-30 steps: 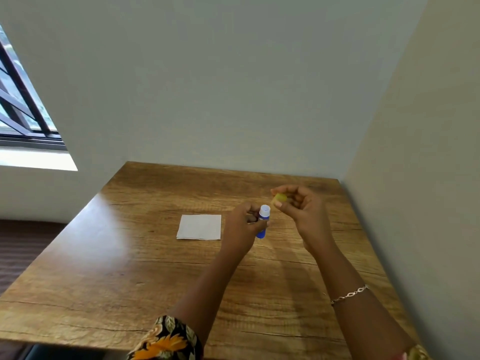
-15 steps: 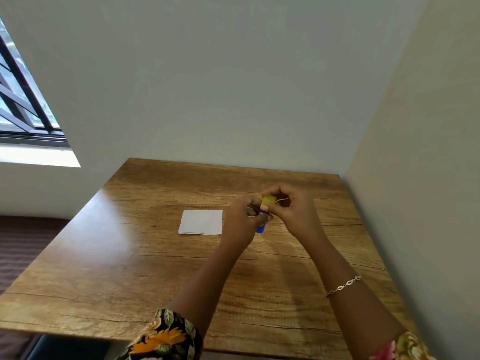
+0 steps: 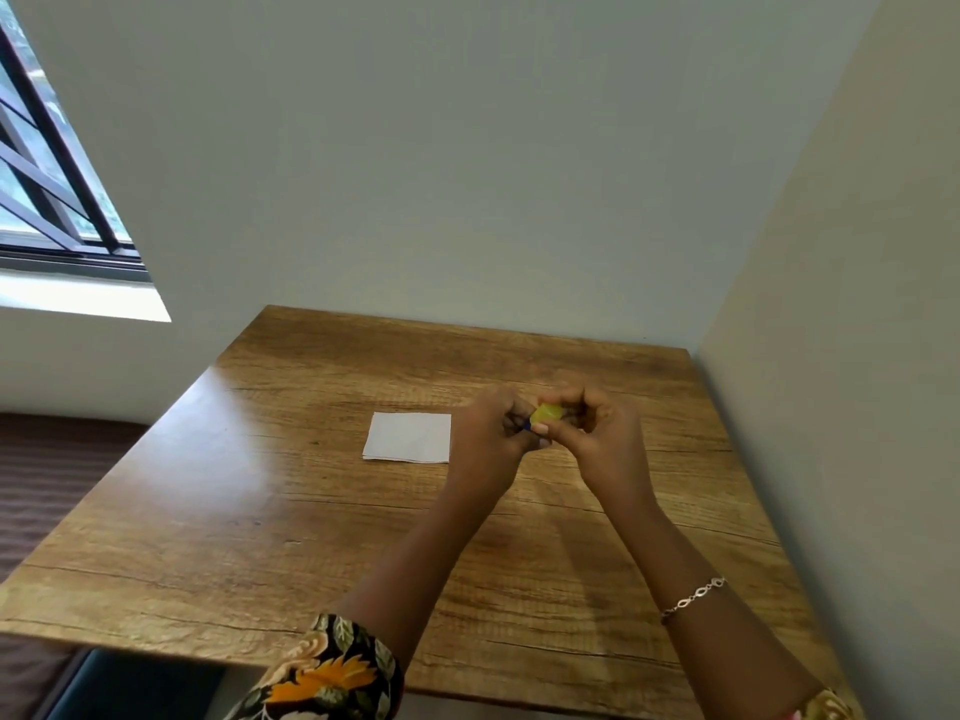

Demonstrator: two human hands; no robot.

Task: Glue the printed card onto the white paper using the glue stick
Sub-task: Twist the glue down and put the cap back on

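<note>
Wooden table point(image 3: 260, 511) sitting in the corner, white paper point(image 3: 408, 438) lying flat mid-table, just left of the hands. Left hand point(image 3: 491, 433) curling round the glue stick point(image 3: 527, 425) — only a blue sliver showing. Right hand point(image 3: 597, 433) pinching the yellow cap point(image 3: 548, 414) at the stick's end, fingertips tight. Printed card not showing anywhere. Looking like cap work: holding the tube steady and moving the cap straight along it — no tilting — should go cleanly.
</note>
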